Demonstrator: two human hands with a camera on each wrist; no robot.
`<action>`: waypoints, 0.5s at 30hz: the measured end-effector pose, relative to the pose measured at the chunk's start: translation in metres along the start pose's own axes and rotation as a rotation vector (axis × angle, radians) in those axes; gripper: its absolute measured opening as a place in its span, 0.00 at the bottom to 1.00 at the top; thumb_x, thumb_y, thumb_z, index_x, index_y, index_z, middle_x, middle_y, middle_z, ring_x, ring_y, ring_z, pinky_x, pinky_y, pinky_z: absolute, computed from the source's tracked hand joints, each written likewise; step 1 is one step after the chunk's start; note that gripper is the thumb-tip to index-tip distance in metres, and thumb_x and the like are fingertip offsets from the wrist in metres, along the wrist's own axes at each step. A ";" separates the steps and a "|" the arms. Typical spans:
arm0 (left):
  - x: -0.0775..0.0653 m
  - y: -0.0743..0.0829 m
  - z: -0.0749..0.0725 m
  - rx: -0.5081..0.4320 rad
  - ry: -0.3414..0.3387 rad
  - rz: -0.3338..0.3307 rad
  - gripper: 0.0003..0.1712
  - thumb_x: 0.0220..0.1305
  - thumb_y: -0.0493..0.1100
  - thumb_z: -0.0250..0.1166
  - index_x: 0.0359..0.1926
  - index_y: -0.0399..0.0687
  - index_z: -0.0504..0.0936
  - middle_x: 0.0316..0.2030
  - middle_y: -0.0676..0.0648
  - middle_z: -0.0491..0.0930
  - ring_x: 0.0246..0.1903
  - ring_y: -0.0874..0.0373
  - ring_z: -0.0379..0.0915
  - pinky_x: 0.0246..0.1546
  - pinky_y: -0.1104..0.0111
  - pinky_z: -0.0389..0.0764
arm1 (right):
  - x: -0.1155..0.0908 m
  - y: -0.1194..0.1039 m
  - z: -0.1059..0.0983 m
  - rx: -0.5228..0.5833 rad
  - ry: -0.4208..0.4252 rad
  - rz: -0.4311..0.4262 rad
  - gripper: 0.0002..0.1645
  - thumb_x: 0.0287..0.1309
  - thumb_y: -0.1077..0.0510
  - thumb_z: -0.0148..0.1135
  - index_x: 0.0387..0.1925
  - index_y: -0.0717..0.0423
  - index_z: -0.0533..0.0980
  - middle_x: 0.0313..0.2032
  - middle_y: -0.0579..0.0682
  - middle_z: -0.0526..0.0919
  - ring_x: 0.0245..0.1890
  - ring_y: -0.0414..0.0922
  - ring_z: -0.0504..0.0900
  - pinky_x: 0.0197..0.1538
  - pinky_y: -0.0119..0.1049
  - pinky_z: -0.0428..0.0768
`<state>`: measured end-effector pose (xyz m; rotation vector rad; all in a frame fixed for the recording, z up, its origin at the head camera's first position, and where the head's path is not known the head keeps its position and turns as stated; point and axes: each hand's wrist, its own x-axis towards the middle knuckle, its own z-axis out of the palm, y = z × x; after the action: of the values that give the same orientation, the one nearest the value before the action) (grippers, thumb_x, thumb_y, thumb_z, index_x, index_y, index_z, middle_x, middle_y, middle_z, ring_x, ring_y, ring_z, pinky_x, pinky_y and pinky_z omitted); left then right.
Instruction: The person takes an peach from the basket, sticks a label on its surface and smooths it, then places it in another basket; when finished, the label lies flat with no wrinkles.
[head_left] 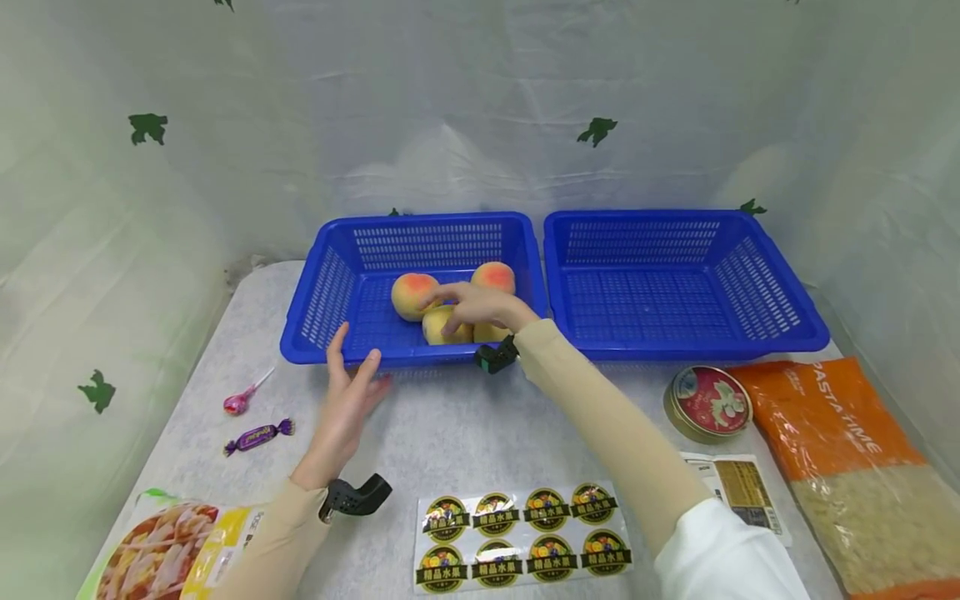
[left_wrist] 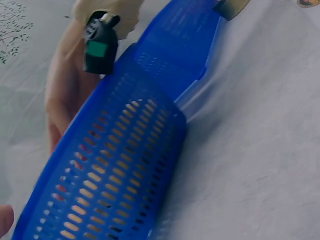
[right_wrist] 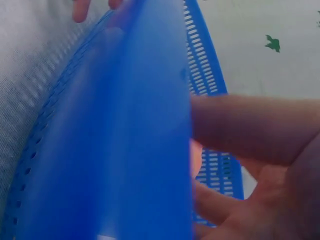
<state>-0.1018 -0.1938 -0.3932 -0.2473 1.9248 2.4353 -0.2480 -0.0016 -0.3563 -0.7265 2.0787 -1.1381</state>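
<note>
Several yellow peaches with red blush (head_left: 415, 293) sit in the left blue basket (head_left: 411, 360). My right hand (head_left: 483, 305) reaches in over its front rim, with spread, slightly bent fingers over the front peach (head_left: 441, 327). In the right wrist view, the basket wall (right_wrist: 145, 120) covers part of the hand, and a bit of peach (right_wrist: 196, 159) shows between thumb and fingers. My left hand (head_left: 345, 417) is at the basket's front left, fingers apart and holding nothing. The left wrist view shows the basket's perforated side (left_wrist: 115, 165).
A second blue basket (head_left: 686, 350) stands to the right. In front lie a sheet of round fruit stickers (head_left: 523, 537), a round tin (head_left: 708, 404), a card-like packet (head_left: 742, 492) and a pasta bag (head_left: 862, 475). On the left are a lollipop (head_left: 237, 403), a purple candy (head_left: 258, 437) and a food bag (head_left: 165, 550).
</note>
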 end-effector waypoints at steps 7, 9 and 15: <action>0.004 -0.009 0.009 0.007 0.124 0.071 0.35 0.66 0.46 0.51 0.66 0.71 0.43 0.52 0.42 0.53 0.52 0.53 0.58 0.57 0.56 0.61 | 0.000 -0.002 0.008 -0.198 0.010 0.070 0.33 0.45 0.73 0.56 0.53 0.44 0.73 0.54 0.44 0.68 0.47 0.46 0.63 0.42 0.35 0.68; 0.004 -0.010 0.009 0.014 0.127 0.071 0.34 0.66 0.46 0.51 0.65 0.71 0.43 0.50 0.42 0.54 0.51 0.51 0.58 0.56 0.56 0.62 | 0.000 -0.002 0.009 -0.256 0.028 0.060 0.32 0.47 0.71 0.57 0.53 0.42 0.73 0.53 0.44 0.68 0.46 0.46 0.64 0.42 0.35 0.68; 0.005 -0.011 0.008 0.017 0.138 0.056 0.34 0.66 0.46 0.51 0.65 0.71 0.43 0.45 0.43 0.55 0.48 0.50 0.60 0.55 0.55 0.63 | 0.001 -0.001 0.007 -0.289 0.089 -0.011 0.30 0.48 0.68 0.62 0.54 0.45 0.71 0.52 0.47 0.70 0.44 0.46 0.67 0.44 0.35 0.70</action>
<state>-0.1065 -0.1843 -0.4026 -0.3750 2.0323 2.4979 -0.2433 -0.0062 -0.3590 -0.8351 2.3462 -0.8984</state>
